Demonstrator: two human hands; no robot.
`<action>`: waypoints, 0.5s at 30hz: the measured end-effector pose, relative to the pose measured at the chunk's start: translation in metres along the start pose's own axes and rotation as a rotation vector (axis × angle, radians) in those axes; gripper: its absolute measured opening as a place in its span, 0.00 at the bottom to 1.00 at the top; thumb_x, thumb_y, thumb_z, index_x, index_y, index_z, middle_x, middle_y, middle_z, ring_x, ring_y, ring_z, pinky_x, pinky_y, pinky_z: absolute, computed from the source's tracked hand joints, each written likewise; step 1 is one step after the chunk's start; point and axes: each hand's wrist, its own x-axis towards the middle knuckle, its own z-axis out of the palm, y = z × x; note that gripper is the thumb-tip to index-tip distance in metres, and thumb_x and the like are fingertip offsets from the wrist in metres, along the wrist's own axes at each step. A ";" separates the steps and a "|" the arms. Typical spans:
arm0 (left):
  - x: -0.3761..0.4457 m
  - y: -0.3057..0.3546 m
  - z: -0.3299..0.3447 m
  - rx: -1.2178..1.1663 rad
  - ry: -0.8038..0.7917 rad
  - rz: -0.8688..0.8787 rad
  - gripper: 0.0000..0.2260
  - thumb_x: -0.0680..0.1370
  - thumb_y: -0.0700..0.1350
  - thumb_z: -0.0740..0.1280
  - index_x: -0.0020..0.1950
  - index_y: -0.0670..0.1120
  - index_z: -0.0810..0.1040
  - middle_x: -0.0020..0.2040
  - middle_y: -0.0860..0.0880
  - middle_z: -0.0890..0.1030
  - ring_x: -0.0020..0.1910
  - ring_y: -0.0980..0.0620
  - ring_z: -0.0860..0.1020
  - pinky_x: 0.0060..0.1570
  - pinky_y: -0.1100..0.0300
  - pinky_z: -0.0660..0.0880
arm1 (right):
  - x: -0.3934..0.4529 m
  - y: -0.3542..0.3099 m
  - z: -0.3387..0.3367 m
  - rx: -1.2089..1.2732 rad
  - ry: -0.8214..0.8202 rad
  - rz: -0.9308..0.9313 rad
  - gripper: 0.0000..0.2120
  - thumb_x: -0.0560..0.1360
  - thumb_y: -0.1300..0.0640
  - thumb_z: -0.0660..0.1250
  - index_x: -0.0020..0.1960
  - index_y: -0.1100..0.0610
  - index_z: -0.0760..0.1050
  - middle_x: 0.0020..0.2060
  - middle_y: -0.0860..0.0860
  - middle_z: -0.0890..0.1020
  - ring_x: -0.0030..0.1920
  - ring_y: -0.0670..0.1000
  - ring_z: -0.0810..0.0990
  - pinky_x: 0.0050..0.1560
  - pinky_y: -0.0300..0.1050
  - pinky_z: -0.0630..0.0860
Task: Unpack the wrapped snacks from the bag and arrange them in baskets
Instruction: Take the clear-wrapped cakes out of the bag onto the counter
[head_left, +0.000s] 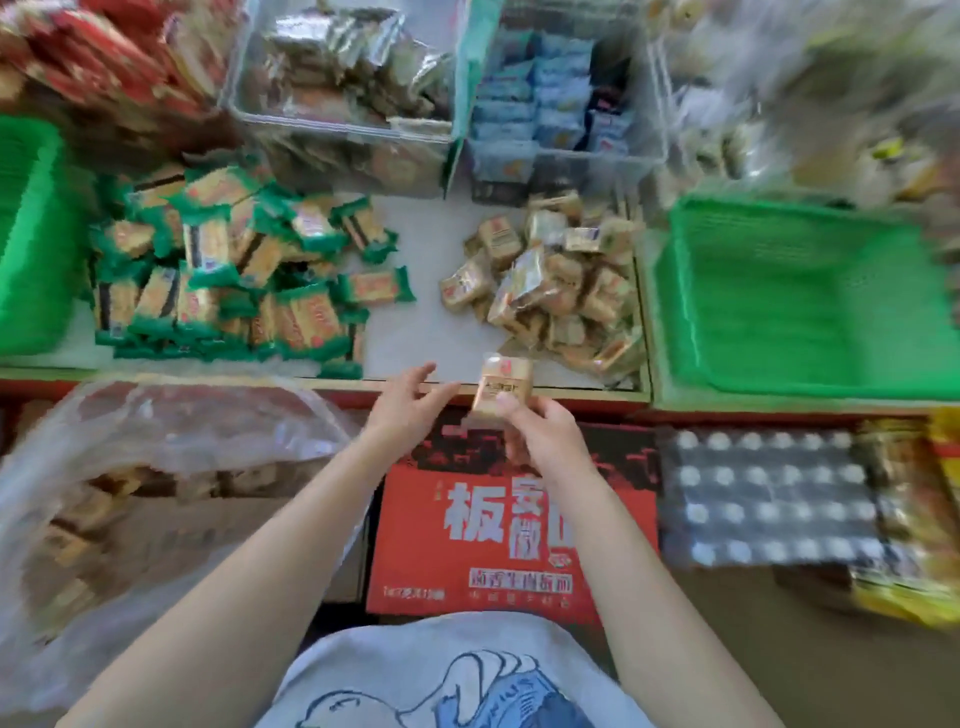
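On the white shelf top at centre, two loose piles: green-wrapped snack packets left, tan-gold wrapped snack packets right, well apart. Large clear plastic bag lower left, below the shelf edge, more tan packets visible through it, blurred. Green perforated plastic basket right of the tan pile, nothing seen inside it. Second green plastic basket at far left, cut by frame edge. Red cardboard carton with white characters under the hands. Shrink-wrapped pack of white-capped bottles right of the carton. Two clear plastic bins at back: one with brown-silver packets, one with blue packets. Right hand grips a single tan-gold wrapped snack, thumb across its front, held upright over the shelf front edge, just below the tan pile. Left hand just beside it, fingers spread and relaxed, holding nothing; contact with the snack cannot be told.
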 end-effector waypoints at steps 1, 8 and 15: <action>0.009 0.002 0.013 0.203 0.021 0.019 0.28 0.79 0.59 0.66 0.77 0.48 0.68 0.73 0.45 0.72 0.72 0.45 0.70 0.72 0.50 0.65 | 0.007 -0.004 -0.019 0.038 0.071 0.008 0.13 0.78 0.49 0.70 0.52 0.58 0.79 0.32 0.51 0.78 0.28 0.48 0.74 0.31 0.42 0.71; 0.032 0.004 0.073 0.629 -0.005 0.058 0.32 0.82 0.62 0.58 0.82 0.51 0.52 0.79 0.45 0.62 0.80 0.46 0.55 0.76 0.48 0.56 | 0.082 -0.075 -0.101 0.230 0.167 -0.144 0.08 0.78 0.52 0.71 0.54 0.54 0.81 0.44 0.53 0.83 0.37 0.48 0.78 0.42 0.44 0.78; 0.038 0.002 0.068 0.683 -0.054 -0.003 0.32 0.81 0.63 0.56 0.82 0.56 0.49 0.80 0.49 0.60 0.80 0.49 0.54 0.76 0.43 0.54 | 0.127 -0.112 -0.091 0.225 0.329 -0.215 0.13 0.81 0.63 0.64 0.64 0.56 0.69 0.46 0.55 0.84 0.35 0.49 0.83 0.35 0.40 0.81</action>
